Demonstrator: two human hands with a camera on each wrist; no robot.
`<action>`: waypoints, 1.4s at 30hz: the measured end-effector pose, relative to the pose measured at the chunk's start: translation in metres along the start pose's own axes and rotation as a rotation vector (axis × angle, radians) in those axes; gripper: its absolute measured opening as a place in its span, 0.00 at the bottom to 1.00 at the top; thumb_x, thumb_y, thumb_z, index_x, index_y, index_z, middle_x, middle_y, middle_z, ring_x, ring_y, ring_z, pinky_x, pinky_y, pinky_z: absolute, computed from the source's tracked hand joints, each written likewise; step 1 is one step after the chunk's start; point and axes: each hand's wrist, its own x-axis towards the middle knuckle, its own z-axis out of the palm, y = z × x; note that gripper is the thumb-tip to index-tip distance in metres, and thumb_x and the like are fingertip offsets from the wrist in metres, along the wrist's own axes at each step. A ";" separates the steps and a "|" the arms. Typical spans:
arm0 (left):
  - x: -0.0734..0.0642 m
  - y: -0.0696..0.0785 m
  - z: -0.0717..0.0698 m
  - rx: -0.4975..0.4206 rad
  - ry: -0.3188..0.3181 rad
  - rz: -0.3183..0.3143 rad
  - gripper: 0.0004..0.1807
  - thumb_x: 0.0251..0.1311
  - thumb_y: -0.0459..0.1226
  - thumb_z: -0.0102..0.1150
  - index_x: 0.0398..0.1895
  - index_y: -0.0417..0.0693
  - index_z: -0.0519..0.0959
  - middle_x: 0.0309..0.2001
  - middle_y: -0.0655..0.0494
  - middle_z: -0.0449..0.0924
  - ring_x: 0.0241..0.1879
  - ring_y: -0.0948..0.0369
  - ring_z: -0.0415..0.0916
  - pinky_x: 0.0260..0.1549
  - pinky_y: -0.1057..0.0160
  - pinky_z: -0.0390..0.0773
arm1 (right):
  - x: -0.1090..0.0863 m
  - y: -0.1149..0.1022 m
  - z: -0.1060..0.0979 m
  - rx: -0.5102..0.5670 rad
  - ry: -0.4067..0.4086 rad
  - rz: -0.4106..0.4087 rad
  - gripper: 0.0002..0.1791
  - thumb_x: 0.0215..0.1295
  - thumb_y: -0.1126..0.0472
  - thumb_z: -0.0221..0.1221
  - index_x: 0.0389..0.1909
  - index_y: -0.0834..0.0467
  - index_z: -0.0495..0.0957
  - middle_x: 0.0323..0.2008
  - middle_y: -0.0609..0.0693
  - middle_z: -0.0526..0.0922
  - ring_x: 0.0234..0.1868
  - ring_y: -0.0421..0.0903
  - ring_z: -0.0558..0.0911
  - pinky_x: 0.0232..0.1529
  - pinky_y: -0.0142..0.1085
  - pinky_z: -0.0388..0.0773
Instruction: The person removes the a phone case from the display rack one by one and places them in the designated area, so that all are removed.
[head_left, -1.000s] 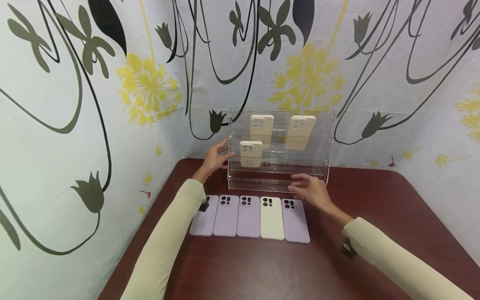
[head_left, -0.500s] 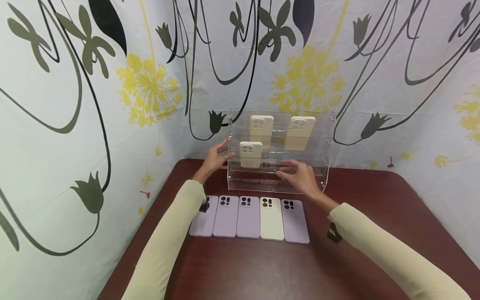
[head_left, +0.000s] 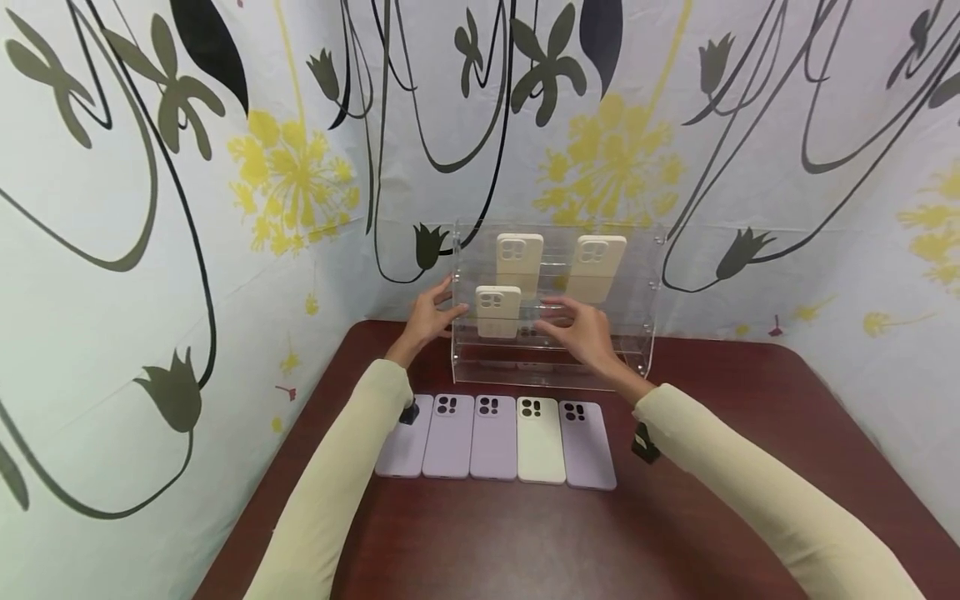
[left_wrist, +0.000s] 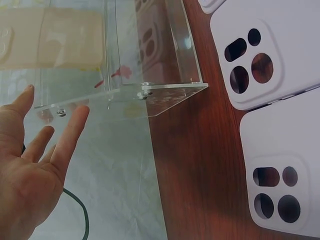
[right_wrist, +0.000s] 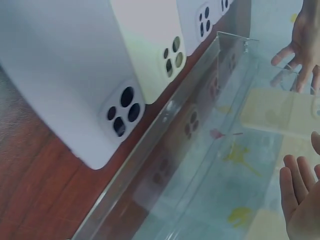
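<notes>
A clear acrylic tiered stand (head_left: 491, 373) faces me, with three cream phone cases in it. Two, a left one (head_left: 519, 257) and a right one (head_left: 600, 258), lean on the upper tier; another cream case (head_left: 498, 312) sits lower left. My left hand (head_left: 431, 317) touches the stand's left side panel, its fingers (left_wrist: 70, 135) extended in the left wrist view. In front of the stand's middle, my right hand (head_left: 583, 333) is raised just right of the lower cream case, its fingers bent slightly around nothing. Whether it touches the stand, I cannot tell.
Before the stand, a row of phone cases lies flat on the dark red table (head_left: 465, 542): several lavender ones (head_left: 448, 442) and one cream case (head_left: 541, 446). A flower-patterned cloth (head_left: 285, 83) hangs behind and to the left.
My right hand has moved left and up, from above the rightmost lavender case to beside the lower cream case. My left hand has stayed at the stand's side.
</notes>
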 end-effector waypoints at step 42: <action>0.001 -0.002 0.003 0.037 0.022 -0.005 0.43 0.66 0.38 0.71 0.82 0.61 0.61 0.71 0.37 0.71 0.59 0.43 0.82 0.31 0.52 0.92 | 0.039 -0.015 0.037 0.105 0.015 0.011 0.19 0.66 0.68 0.70 0.57 0.65 0.83 0.47 0.64 0.88 0.47 0.59 0.90 0.50 0.49 0.89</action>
